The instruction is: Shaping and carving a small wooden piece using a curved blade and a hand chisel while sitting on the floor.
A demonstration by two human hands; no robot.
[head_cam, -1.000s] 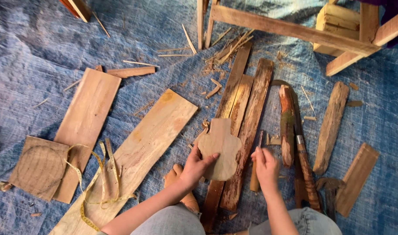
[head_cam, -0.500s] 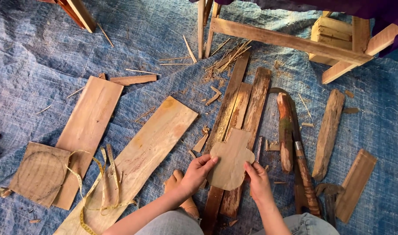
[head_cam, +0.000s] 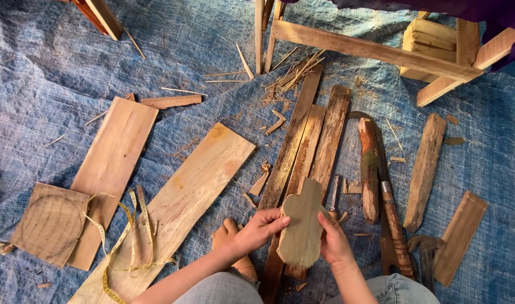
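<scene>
Cutout [head_cam: 301, 228] between both hands' grip.

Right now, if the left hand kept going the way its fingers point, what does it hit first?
The left hand points right, fingertips already on the cut-out wooden piece that both hands hold. Past it lies the right hand; depth there is unclear from above.

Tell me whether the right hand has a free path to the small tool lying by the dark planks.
Probably yes. The right hand holds the cut-out wooden piece, and the small tool lies just above it, uncovered; it would have to let go of the piece first.
</scene>
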